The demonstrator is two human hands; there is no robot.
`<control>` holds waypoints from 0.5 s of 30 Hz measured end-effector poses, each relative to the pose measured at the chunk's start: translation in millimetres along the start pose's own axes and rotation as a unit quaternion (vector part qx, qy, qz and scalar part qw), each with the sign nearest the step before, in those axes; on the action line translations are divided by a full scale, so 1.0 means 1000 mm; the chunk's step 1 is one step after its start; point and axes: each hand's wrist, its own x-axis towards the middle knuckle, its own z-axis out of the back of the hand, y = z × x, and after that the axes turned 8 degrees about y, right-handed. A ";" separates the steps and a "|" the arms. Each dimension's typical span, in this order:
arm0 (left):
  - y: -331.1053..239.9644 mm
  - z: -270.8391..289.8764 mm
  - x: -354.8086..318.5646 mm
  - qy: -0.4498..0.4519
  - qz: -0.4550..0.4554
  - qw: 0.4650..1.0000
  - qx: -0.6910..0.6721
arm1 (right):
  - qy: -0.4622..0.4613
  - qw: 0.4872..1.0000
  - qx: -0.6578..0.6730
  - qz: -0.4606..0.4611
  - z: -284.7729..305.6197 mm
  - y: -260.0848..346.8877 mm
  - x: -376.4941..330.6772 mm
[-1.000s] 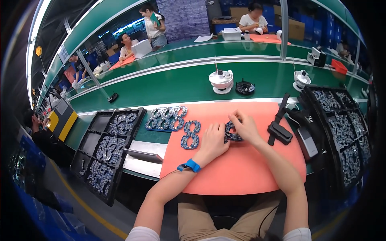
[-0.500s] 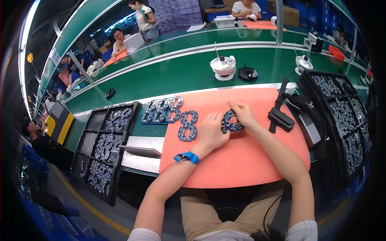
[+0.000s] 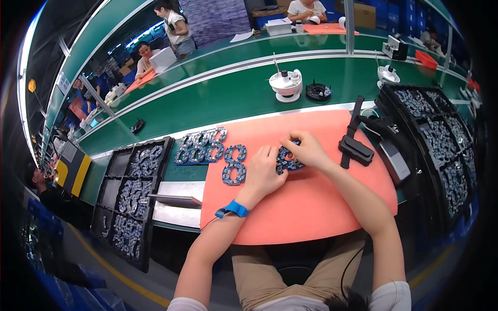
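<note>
Over the orange mat (image 3: 311, 217), a blue ring-shaped circuit board (image 3: 293, 164) sits between my two hands, partly covered by them. My left hand (image 3: 266, 171) has curled fingers closed at the board's left edge, and a blue strap (image 3: 233, 209) circles that wrist. Reaching in from the right, my right hand (image 3: 309, 151) grips the board's upper right side with thumb and fingers. Left of my hands lies a figure-eight circuit panel (image 3: 234, 166). Beyond it, several similar panels (image 3: 199, 146) rest in a row, overlapping the mat's left edge.
A black tray (image 3: 148, 171) of small boards stands at left, beside a metal plate (image 3: 179, 201). On the right are another filled black tray (image 3: 423, 119), a black device with straps (image 3: 357, 150) and a grey box (image 3: 394, 161). White camera-like units (image 3: 286, 85) stand on the green bench.
The board has turned and shifted slightly between my hands. My right fingers have come lower and nearer my left hand. The whole view has shifted a little.
</note>
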 end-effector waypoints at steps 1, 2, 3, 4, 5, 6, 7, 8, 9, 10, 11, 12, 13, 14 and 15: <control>0.001 0.001 -0.001 0.002 -0.013 1.000 0.011 | -0.022 0.994 -0.101 0.030 -0.001 0.007 -0.005; 0.001 0.001 -0.001 0.005 -0.026 0.999 0.022 | -0.044 0.977 -0.201 0.061 -0.003 0.012 -0.008; 0.001 0.001 -0.001 0.005 -0.025 0.999 0.022 | -0.043 0.977 -0.201 0.060 -0.005 0.014 -0.010; 0.001 0.002 0.000 0.011 -0.039 0.998 0.036 | -0.070 0.949 -0.294 0.090 -0.006 0.016 -0.012; 0.000 0.002 0.000 0.018 -0.054 0.997 0.050 | -0.096 0.911 -0.383 0.119 -0.009 0.017 -0.013; 0.000 0.002 -0.001 0.019 -0.052 0.997 0.051 | -0.095 0.911 -0.382 0.119 -0.012 0.017 -0.013; -0.001 0.001 -0.001 -0.002 -0.067 0.997 0.050 | -0.105 0.916 -0.371 0.113 -0.015 0.017 -0.014; -0.002 0.001 -0.001 -0.023 -0.082 0.995 0.049 | -0.115 0.920 -0.359 0.106 -0.016 0.017 -0.015; -0.003 0.001 -0.001 -0.022 -0.082 0.995 0.049 | -0.115 0.920 -0.359 0.105 -0.016 0.014 -0.013; -0.004 0.002 -0.001 -0.020 -0.074 0.996 0.052 | -0.102 0.930 -0.340 0.101 -0.014 0.010 -0.011; -0.006 0.002 -0.001 -0.019 -0.066 0.996 0.055 | -0.088 0.938 -0.320 0.096 -0.012 0.007 -0.009; -0.007 0.001 -0.001 -0.018 -0.068 0.996 0.054 | -0.090 0.938 -0.321 0.095 -0.010 0.006 -0.009; -0.006 0.001 -0.001 -0.024 -0.070 0.996 0.055 | -0.083 0.953 -0.272 0.104 -0.010 0.006 -0.008; -0.006 0.002 0.000 -0.031 -0.074 0.995 0.056 | -0.076 0.965 -0.222 0.114 -0.010 0.005 -0.007; -0.006 0.002 -0.001 -0.031 -0.075 0.995 0.056 | -0.077 0.965 -0.222 0.114 -0.010 0.005 -0.006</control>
